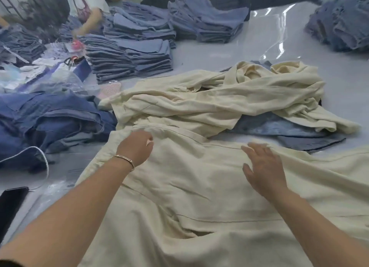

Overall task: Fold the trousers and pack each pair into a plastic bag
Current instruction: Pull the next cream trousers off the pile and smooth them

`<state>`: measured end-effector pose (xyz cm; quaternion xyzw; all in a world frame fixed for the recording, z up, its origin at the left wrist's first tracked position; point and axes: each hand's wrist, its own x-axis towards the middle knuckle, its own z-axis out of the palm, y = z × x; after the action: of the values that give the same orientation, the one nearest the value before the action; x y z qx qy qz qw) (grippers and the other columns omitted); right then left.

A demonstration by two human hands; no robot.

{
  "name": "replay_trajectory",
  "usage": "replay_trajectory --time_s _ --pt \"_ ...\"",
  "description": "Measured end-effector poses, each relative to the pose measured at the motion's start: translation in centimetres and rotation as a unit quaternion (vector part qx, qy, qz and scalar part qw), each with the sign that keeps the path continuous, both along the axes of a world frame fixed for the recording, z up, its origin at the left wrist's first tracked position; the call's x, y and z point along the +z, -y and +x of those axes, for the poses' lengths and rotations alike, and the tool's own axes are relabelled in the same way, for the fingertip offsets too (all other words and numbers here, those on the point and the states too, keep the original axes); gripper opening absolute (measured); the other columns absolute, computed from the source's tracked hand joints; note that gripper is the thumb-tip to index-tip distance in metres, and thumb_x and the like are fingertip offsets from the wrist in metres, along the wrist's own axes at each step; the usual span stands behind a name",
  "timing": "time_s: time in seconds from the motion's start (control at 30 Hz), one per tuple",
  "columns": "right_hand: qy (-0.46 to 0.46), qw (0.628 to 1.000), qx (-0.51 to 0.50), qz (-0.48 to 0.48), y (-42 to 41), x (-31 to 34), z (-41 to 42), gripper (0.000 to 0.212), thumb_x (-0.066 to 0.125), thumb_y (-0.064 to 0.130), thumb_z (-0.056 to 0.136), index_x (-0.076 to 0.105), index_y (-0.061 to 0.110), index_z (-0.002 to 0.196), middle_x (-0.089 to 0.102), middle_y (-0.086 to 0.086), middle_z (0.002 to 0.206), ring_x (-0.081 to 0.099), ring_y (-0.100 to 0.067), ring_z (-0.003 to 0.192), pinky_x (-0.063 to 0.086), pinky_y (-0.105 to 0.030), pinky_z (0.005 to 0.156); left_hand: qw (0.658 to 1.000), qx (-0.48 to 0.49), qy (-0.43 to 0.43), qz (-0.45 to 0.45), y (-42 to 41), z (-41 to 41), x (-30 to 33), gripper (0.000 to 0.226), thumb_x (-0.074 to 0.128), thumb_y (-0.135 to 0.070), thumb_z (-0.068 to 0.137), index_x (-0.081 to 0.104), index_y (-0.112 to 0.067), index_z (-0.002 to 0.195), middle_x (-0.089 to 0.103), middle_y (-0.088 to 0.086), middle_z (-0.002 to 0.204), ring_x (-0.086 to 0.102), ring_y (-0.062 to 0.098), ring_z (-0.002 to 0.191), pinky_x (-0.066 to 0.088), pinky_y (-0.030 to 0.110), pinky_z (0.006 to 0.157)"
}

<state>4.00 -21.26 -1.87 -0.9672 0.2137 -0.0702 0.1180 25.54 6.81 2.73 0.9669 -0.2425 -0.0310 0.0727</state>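
Two hands on cream trousers (199, 187): left hand (135, 147) fingers pinching cloth, right hand (263, 167) fingers spread flat.

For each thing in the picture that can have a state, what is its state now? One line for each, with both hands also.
Cream trousers: spread flat, not folded, wrinkled.
Left hand: fingers curled, gripping the trousers' far edge.
Right hand: open, flat on the trousers.
Cream pile: crumpled, unfolded.
Denim stacks: folded, stacked.
Loose denim heap: unfolded.
Phone: screen dark, cable attached.
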Motion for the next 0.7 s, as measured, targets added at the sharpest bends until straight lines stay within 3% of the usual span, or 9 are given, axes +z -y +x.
replay_trajectory --time_s 0.13,0.23,0.37,0.47,0.53,0.6,0.67,0.7 --pt "-0.063 0.995 -0.073 -0.035 2.4 -2.1 2.0 0.053 0.041 0.030 0.097 0.029 0.022 0.149 0.020 -0.001 0.159 0.021 -0.023 0.144 0.024 -0.041 0.111 0.997 -0.070 0.009 -0.014 0.6 5.6 -1.6 0.041 0.045 -0.030 0.100 0.049 -0.014 0.137 0.046 0.005 0.143 0.038 0.025 0.133 0.033 0.040 0.108" --pt "-0.095 0.988 -0.125 0.004 4.4 -2.9 1.9 0.054 0.041 0.033 0.097 0.028 0.022 0.149 0.025 -0.005 0.157 0.029 -0.029 0.139 0.032 -0.044 0.108 0.993 -0.112 0.014 0.028 1.5 8.3 -3.0 0.044 0.047 -0.035 0.097 0.050 -0.016 0.137 0.050 0.007 0.140 0.042 0.027 0.129 0.034 0.040 0.105" --pt "-0.098 0.977 -0.179 0.065 5.1 -3.0 0.9 0.069 0.054 0.038 0.093 0.021 0.020 0.151 0.038 -0.007 0.147 0.040 -0.029 0.131 0.042 -0.042 0.096 0.986 -0.119 0.098 0.061 2.6 9.4 -3.6 0.031 0.063 -0.039 0.084 0.066 -0.016 0.104 0.065 0.012 0.105 0.056 0.033 0.103 0.040 0.037 0.084" --pt "-0.095 0.971 -0.205 0.072 5.4 -2.7 0.4 0.069 0.061 0.044 0.087 0.031 0.026 0.147 0.041 -0.001 0.143 0.045 -0.023 0.127 0.044 -0.039 0.090 0.987 -0.126 0.095 0.040 2.7 9.4 -3.5 0.016 0.067 -0.034 0.080 0.060 -0.020 0.080 0.067 0.010 0.087 0.060 0.031 0.089 0.038 0.035 0.074" --pt "-0.118 0.967 -0.215 0.066 6.0 -2.2 0.3 0.059 0.067 0.045 0.082 0.045 0.029 0.134 0.047 -0.002 0.129 0.053 -0.025 0.112 0.044 -0.036 0.079 0.990 -0.129 0.047 0.044 2.1 9.5 -3.0 0.018 0.068 -0.029 0.081 0.050 -0.024 0.080 0.064 0.008 0.087 0.058 0.030 0.086 0.033 0.032 0.068" --pt "-0.144 0.964 -0.211 0.068 6.4 -1.4 0.5 0.033 0.073 0.040 0.076 0.057 0.029 0.103 0.047 -0.005 0.113 0.052 -0.026 0.097 0.041 -0.033 0.069 0.986 -0.136 -0.028 0.092 1.0 9.6 -1.9 0.019 0.064 -0.020 0.081 0.047 -0.026 0.081 0.058 0.003 0.090 0.050 0.027 0.083 0.032 0.030 0.066" --pt "-0.154 0.971 -0.178 0.049 6.3 -0.4 0.5 0.027 0.077 0.036 0.070 0.053 0.025 0.074 0.045 -0.004 0.104 0.047 -0.026 0.097 0.039 -0.033 0.068 0.974 -0.150 -0.071 0.156 -0.3 9.2 -0.7 0.016 0.059 -0.012 0.081 0.049 -0.024 0.085 0.055 -0.001 0.090 0.046 0.021 0.081 0.031 0.028 0.066" --pt "-0.154 0.975 -0.155 0.032 6.3 0.0 0.2 0.026 0.078 0.036 0.069 0.055 0.025 0.073 0.045 0.001 0.103 0.045 -0.026 0.102 0.040 -0.034 0.073 0.970 -0.147 -0.069 0.179 -1.1 8.8 0.0 0.014 0.057 -0.010 0.082 0.050 -0.021 0.087 0.055 -0.001 0.091 0.045 0.021 0.081 0.031 0.028 0.066"
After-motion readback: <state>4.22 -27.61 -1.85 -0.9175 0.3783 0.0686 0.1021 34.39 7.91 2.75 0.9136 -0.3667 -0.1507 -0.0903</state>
